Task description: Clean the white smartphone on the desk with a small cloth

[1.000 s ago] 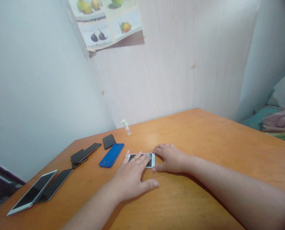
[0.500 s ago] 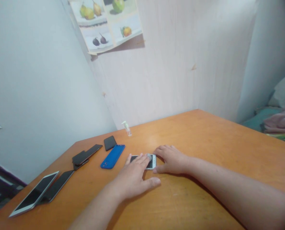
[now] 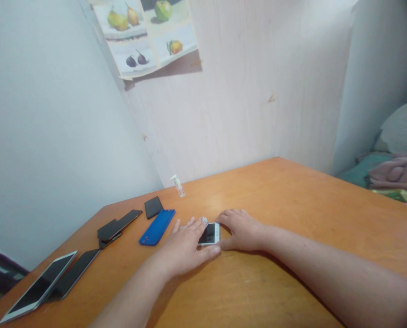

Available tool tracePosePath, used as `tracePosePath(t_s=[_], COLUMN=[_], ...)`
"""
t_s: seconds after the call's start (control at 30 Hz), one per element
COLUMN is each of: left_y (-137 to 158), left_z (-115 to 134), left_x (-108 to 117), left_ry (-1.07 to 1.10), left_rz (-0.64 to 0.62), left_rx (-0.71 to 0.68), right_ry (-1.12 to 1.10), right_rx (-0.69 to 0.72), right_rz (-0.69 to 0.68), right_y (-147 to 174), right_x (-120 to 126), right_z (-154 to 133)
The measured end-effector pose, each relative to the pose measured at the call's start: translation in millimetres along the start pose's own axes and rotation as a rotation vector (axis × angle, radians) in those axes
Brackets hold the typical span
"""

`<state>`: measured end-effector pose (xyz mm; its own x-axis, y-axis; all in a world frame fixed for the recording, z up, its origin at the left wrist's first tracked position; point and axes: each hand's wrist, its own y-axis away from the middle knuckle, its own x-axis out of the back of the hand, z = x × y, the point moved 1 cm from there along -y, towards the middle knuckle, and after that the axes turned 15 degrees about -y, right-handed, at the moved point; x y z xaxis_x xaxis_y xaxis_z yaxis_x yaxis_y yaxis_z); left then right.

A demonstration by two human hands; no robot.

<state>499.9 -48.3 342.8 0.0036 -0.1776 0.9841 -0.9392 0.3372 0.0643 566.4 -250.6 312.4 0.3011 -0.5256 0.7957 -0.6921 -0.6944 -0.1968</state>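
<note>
A white smartphone (image 3: 209, 233) with a dark screen lies face up on the wooden table. My left hand (image 3: 186, 241) covers its left part, fingers stretched across the screen. Under those fingertips is a small crumpled whitish piece (image 3: 204, 222), perhaps tissue or film; its exact kind I cannot make out. My right hand (image 3: 242, 230) grips the phone's right end, thumb at the near corner and fingers at the far corner. Left of the phone lies a blue phone case (image 3: 157, 227), apart from both hands.
Behind the blue case is a dark phone (image 3: 153, 207). Several dark phones (image 3: 116, 228) overlap farther left, and a white tablet (image 3: 39, 287) rests on a black phone (image 3: 75, 275). A clear pump bottle (image 3: 177, 186) stands near the wall. A fruit picture (image 3: 148, 36) hangs above.
My left hand has slid left along the screen with the crumpled piece, uncovering more of the phone's right part. Its thumb is now closer to the phone. The right hand keeps its grip.
</note>
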Motion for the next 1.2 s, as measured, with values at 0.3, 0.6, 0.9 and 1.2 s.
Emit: tracePosePath(t_s=[0.3,0.6,0.9,1.2], left_y=[11,3,13,7], left_z=[14,19,9,-17], left_x=[19,7,2,-13], left_ry=[0.069,0.067,0.126,1.088], left_rz=[-0.002,0.104,0.254,0.347], left_rx=[-0.199,-0.146,-0.15,0.196], right_ry=[0.009,-0.006,-0.024,-0.041], right_rx=[-0.004,-0.005,-0.022,0.015], right_rz=[0.006,0.018,-0.008,-0.024], right_y=[-1,1,2,7], right_x=[-1,-2,0,3], right_z=[2,5,4,1])
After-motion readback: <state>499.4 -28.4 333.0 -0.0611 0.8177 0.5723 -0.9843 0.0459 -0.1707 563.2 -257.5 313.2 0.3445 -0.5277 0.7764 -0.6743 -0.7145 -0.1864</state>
